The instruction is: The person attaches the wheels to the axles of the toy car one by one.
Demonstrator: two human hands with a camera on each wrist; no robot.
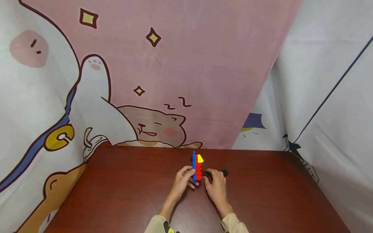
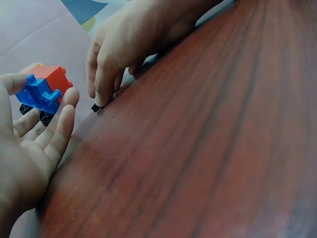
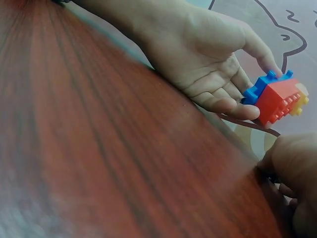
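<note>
A toy block vehicle (image 1: 197,171) is held on its side by my left hand (image 1: 181,183), with the thumb on its blue base (image 2: 42,96) and the fingers on the other side. It has red blocks (image 3: 281,101) and a yellow block (image 1: 200,158) on that base. Black wheels (image 2: 44,118) show beneath the base. Close by on the right, my right hand (image 1: 217,187) pinches a small black wheel piece (image 1: 206,173) at the tabletop; the fingers cover most of it. Another black wheel piece (image 1: 224,172) lies just beyond the right fingers.
Both hands work over a reddish-brown wooden table (image 1: 131,187). A pink and white cartoon cloth (image 1: 204,81) hangs behind its far edge, with white cloth (image 1: 329,97) along the right side.
</note>
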